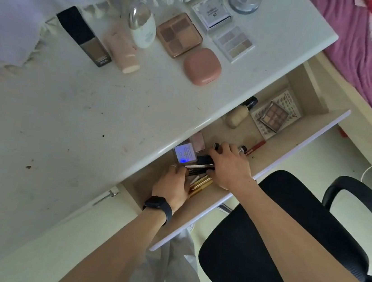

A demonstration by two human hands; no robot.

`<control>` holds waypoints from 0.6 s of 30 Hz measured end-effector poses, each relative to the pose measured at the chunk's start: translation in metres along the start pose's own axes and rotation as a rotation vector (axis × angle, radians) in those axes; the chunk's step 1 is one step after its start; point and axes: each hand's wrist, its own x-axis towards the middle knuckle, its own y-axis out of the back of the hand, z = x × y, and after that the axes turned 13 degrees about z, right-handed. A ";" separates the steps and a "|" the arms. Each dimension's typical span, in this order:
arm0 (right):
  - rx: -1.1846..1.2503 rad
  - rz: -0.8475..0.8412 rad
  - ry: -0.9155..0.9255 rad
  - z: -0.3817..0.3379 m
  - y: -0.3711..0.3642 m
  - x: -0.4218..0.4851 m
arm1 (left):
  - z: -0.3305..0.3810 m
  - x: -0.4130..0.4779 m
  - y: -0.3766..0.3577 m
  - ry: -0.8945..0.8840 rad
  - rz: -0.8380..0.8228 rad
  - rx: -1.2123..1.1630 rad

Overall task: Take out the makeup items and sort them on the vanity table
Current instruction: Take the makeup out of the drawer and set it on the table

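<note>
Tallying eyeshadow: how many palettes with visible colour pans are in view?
3: brown palette and pale palette on the table, small palette in the drawer. More may hide under the table.

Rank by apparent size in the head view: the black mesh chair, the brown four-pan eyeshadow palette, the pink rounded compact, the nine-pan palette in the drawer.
Black mesh chair
Brown four-pan eyeshadow palette
Pink rounded compact, close behind
Nine-pan palette, lower in the drawer, so unsure
</note>
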 end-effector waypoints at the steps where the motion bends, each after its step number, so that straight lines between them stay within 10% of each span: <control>1: -0.005 0.002 0.004 0.000 0.000 0.000 | 0.000 0.001 0.001 0.019 0.029 -0.014; 13: 0.155 -0.153 -0.068 -0.002 0.015 0.003 | 0.012 0.027 0.010 -0.061 0.126 0.174; 18: 0.366 0.099 -0.272 -0.014 0.023 0.018 | 0.014 0.003 0.012 -0.087 0.095 0.099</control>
